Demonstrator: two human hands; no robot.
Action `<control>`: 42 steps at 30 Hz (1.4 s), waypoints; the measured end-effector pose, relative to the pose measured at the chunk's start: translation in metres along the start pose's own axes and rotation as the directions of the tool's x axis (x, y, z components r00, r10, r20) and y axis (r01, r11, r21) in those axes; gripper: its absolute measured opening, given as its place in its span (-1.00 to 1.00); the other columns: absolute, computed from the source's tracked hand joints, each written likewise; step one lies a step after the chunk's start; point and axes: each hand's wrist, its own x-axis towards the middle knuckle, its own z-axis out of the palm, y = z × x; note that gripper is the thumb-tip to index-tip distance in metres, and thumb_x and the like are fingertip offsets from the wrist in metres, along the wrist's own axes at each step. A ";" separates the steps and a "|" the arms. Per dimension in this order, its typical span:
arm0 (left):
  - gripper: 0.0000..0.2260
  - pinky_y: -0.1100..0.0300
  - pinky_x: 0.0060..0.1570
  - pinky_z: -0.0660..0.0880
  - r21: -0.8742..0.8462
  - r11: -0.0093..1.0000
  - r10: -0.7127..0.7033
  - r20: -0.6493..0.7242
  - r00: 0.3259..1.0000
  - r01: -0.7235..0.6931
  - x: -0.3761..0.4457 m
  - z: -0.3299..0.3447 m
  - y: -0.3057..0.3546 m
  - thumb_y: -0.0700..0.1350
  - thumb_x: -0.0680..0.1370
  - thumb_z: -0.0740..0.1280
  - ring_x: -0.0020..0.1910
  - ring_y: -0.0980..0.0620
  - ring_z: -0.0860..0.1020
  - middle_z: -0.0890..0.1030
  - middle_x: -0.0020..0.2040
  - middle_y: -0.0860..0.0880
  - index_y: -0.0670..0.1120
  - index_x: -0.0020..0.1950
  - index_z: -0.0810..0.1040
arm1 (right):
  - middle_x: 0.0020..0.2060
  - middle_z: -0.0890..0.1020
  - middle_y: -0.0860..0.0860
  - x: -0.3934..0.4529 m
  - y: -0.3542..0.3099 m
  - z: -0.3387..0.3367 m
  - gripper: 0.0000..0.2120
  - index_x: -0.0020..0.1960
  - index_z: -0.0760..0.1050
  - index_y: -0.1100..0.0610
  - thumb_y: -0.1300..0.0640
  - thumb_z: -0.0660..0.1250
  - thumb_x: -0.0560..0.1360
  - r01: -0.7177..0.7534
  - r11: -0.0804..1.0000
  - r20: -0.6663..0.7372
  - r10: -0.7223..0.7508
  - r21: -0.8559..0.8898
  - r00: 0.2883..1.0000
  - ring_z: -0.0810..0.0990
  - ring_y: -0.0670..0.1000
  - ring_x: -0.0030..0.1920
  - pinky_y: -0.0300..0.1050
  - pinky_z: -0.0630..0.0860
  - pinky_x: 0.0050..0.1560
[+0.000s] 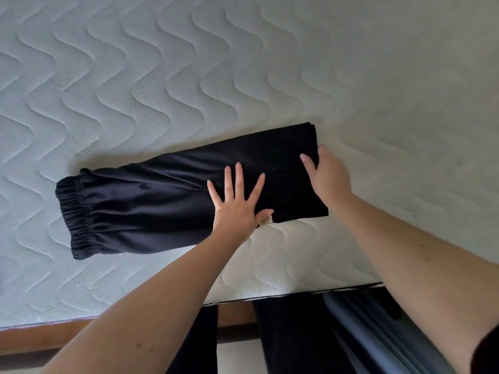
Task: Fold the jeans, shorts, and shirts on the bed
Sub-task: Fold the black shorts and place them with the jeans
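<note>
Folded shorts (172, 198) lie on the bed (243, 63) near its front edge, waistband to the left. The left hand (237, 206) rests flat on their middle; the right hand (328, 176) holds their right end.

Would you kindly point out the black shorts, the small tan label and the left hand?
black shorts (151, 201): head view, on the smooth fabric right of the gathered waistband.
tan label (270, 219): head view, on the tag at the near hem.
left hand (236, 209): head view, on its back.
</note>
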 end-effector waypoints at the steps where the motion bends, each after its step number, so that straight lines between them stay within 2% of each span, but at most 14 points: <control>1: -0.28 -0.50 0.34 0.00 0.005 1.000 -0.005 -0.009 1.000 0.005 0.001 0.001 0.001 0.44 0.53 -0.14 0.55 -0.33 -0.17 -0.16 0.58 -0.26 0.12 0.59 -0.19 | -0.22 0.59 0.10 -0.002 0.000 0.001 -0.57 0.05 0.42 0.20 -0.19 0.12 0.62 0.006 1.000 -0.020 -0.007 -0.021 1.000 0.56 0.14 -0.21 0.00 0.49 -0.23; 5: -0.25 -0.51 0.34 -0.01 0.025 1.000 -0.007 -0.024 1.000 0.008 0.003 0.004 0.004 0.45 0.52 -0.12 0.55 -0.34 -0.15 -0.15 0.58 -0.29 0.10 0.60 -0.17 | -0.30 0.56 0.10 -0.004 0.001 0.001 -0.59 0.14 0.42 0.21 -0.15 0.13 0.63 0.093 0.993 -0.036 -0.095 -0.066 0.995 0.54 0.13 -0.27 -0.02 0.47 -0.27; 8: -0.25 -0.51 0.33 0.00 0.036 0.999 0.003 -0.029 1.000 -0.002 0.003 0.005 0.003 0.45 0.52 -0.12 0.54 -0.35 -0.14 -0.13 0.58 -0.30 0.09 0.60 -0.17 | -0.33 0.54 0.10 -0.004 0.005 -0.002 -0.69 0.10 0.42 0.22 -0.04 0.13 0.66 0.099 0.993 0.019 -0.100 0.068 0.995 0.54 0.15 -0.28 0.01 0.45 -0.27; 11: -0.25 -0.51 0.33 0.02 0.028 0.999 0.023 -0.035 0.999 -0.022 0.006 0.004 0.007 0.45 0.53 -0.10 0.54 -0.36 -0.11 -0.11 0.58 -0.30 0.08 0.60 -0.15 | -0.41 0.42 -0.03 -0.004 0.010 -0.010 -0.75 0.01 0.38 0.17 -0.02 0.13 0.67 0.066 0.983 0.007 -0.069 0.170 0.998 0.43 0.04 -0.38 -0.10 0.31 -0.32; 15: -0.23 -0.51 0.34 0.01 0.028 0.998 0.058 0.011 0.998 -0.058 0.013 0.003 0.018 0.45 0.51 -0.10 0.54 -0.36 -0.13 -0.13 0.58 -0.29 0.09 0.60 -0.20 | -0.40 0.35 -0.12 -0.011 0.016 -0.016 -0.74 0.09 0.42 0.20 0.00 0.13 0.67 -0.008 0.981 0.002 0.007 0.195 1.000 0.36 -0.10 -0.40 -0.16 0.27 -0.31; 18: -0.22 -0.50 0.36 -0.08 0.034 0.998 0.043 0.076 0.996 -0.045 0.016 -0.002 0.019 0.45 0.49 -0.13 0.53 -0.34 -0.22 -0.23 0.57 -0.27 0.10 0.57 -0.31 | -0.37 0.36 -0.18 -0.015 0.000 -0.023 -0.73 0.19 0.44 0.19 0.02 0.12 0.67 0.016 0.972 -0.007 -0.015 0.234 1.000 0.35 -0.18 -0.39 -0.23 0.26 -0.30; 22: -0.11 -0.46 0.36 -0.11 -0.026 0.996 0.085 0.191 0.978 -0.082 0.022 -0.020 0.017 0.41 0.47 0.17 0.53 -0.31 -0.27 -0.31 0.55 -0.23 0.14 0.55 -0.31 | -0.16 0.57 -0.15 -0.034 -0.037 -0.038 -0.73 0.29 0.48 0.10 0.06 0.16 0.66 0.156 0.945 -0.026 -0.155 0.286 0.988 0.46 -0.19 -0.23 -0.40 0.31 -0.21; 24: -0.12 -0.39 0.41 0.01 -0.076 0.989 0.139 0.190 0.972 -0.126 0.021 -0.033 0.003 0.31 0.48 0.31 0.56 -0.24 -0.17 -0.22 0.58 -0.18 0.16 0.57 -0.22 | -0.06 0.64 -0.10 -0.046 -0.056 -0.043 -0.70 0.34 0.47 0.09 0.06 0.17 0.65 0.180 0.939 -0.017 -0.183 0.292 0.983 0.54 -0.11 -0.15 -0.33 0.36 -0.14; 26: -0.24 -0.25 0.45 0.13 -0.127 0.975 0.202 0.140 0.969 -0.184 0.017 -0.044 -0.017 0.18 0.54 0.32 0.57 -0.15 -0.04 -0.08 0.61 -0.10 0.16 0.58 -0.09 | 0.00 0.68 -0.03 -0.056 -0.074 -0.048 -0.68 0.37 0.47 0.07 0.06 0.17 0.65 0.202 0.938 -0.028 -0.202 0.282 0.979 0.62 0.01 -0.07 -0.21 0.44 -0.06; 31: -0.52 0.04 0.45 0.19 -0.372 0.895 0.257 -0.018 0.966 -0.246 0.002 -0.059 -0.064 -0.05 0.63 0.22 0.51 -0.02 0.24 0.26 0.54 -0.01 0.06 0.55 0.23 | -0.13 0.70 0.06 -0.072 -0.126 -0.055 -0.67 0.40 0.46 0.07 0.11 0.19 0.65 0.325 0.918 -0.090 -0.312 0.229 0.946 0.60 0.09 -0.20 -0.25 0.33 -0.22; 34: -0.60 0.23 0.39 0.22 -0.497 0.836 0.197 -0.123 0.973 -0.232 -0.009 -0.067 -0.089 -0.19 0.59 0.27 0.40 0.00 0.39 0.46 0.42 -0.03 -0.04 0.44 0.42 | -0.31 0.63 0.14 -0.083 -0.160 -0.049 -0.67 0.39 0.48 0.10 0.14 0.22 0.64 0.404 0.899 -0.075 -0.397 0.170 0.915 0.55 0.19 -0.32 -0.03 0.43 -0.26; 38: -0.68 0.37 0.27 0.27 -0.608 0.779 0.024 -0.219 0.976 -0.155 -0.024 -0.073 -0.137 -0.34 0.55 0.23 0.23 0.01 0.52 0.60 0.22 -0.02 -0.12 0.25 0.57 | -0.45 0.50 0.11 -0.091 -0.197 -0.032 -0.66 0.40 0.47 0.08 0.15 0.23 0.63 0.451 0.887 -0.019 -0.451 0.099 0.892 0.40 0.14 -0.42 0.02 0.44 -0.34; 40: -0.68 0.36 0.21 0.34 -0.677 0.734 -0.122 -0.196 0.973 -0.044 -0.034 -0.074 -0.164 -0.36 0.54 0.20 0.17 0.06 0.53 0.61 0.15 0.03 -0.07 0.16 0.60 | -0.46 0.44 0.05 -0.094 -0.214 -0.021 -0.65 0.41 0.46 0.06 0.13 0.22 0.63 0.458 0.885 -0.001 -0.460 0.085 0.888 0.37 0.11 -0.41 0.00 0.43 -0.35; 42: -0.66 0.41 0.14 0.39 -0.777 0.624 -0.282 -0.124 0.951 0.084 -0.044 -0.075 -0.188 -0.33 0.54 0.18 0.09 0.19 0.54 0.61 0.06 0.12 0.06 0.05 0.60 | -0.46 0.43 0.02 -0.096 -0.231 -0.010 -0.64 0.42 0.44 0.03 0.10 0.20 0.64 0.465 0.883 0.028 -0.468 0.065 0.883 0.43 0.16 -0.40 -0.01 0.45 -0.34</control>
